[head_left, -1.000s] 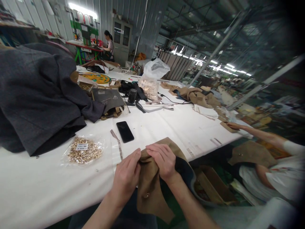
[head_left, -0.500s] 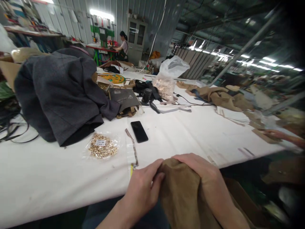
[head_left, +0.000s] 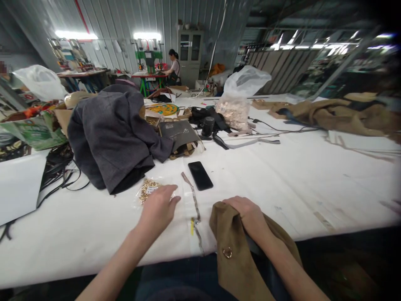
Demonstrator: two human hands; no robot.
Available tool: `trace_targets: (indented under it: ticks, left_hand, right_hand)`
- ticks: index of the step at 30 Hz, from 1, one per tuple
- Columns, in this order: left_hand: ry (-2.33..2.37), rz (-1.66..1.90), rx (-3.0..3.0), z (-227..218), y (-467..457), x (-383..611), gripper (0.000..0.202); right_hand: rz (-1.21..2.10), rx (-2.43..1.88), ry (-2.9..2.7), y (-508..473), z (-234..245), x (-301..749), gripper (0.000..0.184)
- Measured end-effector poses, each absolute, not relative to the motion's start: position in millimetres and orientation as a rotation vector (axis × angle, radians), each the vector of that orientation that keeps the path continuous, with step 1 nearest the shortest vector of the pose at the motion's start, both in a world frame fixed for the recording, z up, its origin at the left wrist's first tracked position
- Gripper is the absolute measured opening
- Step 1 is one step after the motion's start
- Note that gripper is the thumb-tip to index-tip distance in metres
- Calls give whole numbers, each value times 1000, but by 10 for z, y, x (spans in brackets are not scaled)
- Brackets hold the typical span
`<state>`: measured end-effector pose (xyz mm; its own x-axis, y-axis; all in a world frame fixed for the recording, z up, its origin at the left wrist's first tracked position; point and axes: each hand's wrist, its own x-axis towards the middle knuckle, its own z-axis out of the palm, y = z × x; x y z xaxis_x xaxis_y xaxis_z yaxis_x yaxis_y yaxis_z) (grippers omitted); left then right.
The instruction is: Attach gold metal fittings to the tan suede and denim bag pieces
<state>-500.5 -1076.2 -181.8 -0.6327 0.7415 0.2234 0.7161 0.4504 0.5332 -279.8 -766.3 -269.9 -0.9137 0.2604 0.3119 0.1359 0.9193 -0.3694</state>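
My right hand (head_left: pixel 250 215) grips the upper edge of a piece of brown suede-like fabric (head_left: pixel 230 234). This fabric hangs over the table's front edge, and a small gold ring (head_left: pixel 227 253) shows on its face. Over a clear plastic bag of small gold metal pieces (head_left: pixel 147 190), my left hand (head_left: pixel 159 207) is stretched out, with thumb and forefinger apart and nothing visible between them. That hand hides part of the bag, and I cannot tell whether it touches. To its right lie a thin brown strip (head_left: pixel 194 196) and a black phone (head_left: pixel 200 175).
A dark grey garment (head_left: pixel 109 129) is heaped at left, beside a dark grey paper bag (head_left: pixel 178 133). Farther back stand a black jar (head_left: pixel 208 126) and a plastic bag of pale pieces (head_left: pixel 234 110). More brown fabric (head_left: pixel 338 115) lies at right. A person (head_left: pixel 173 69) works in the background.
My left hand has let go of the brown fabric and moved left over the bag of gold pieces. My right hand keeps the fabric, whose gold ring now shows. The view has turned left.
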Motion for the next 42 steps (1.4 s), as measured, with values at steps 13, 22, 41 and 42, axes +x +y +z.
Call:
trace_targets:
  ticks: [13, 22, 41, 42]
  left_hand:
    - [2190, -201, 2167, -1729, -10320, -5766, 30]
    - [2220, -505, 2128, -1678, -10094, -5673, 16]
    - [2031, -715, 2231, -1828, -10255, -5590, 13]
    - [2023, -718, 2237, -1838, -10262, -5604, 13]
  right_hand:
    - [769, -551, -2769, -7643, -2665, -2810, 29]
    - [782, -553, -2761, -7631, -2676, -2792, 28]
    - [740, -417, -2719, -7592, -2738, -2775, 25]
    - [749, -426, -2724, -7597, -2727, -2773, 25]
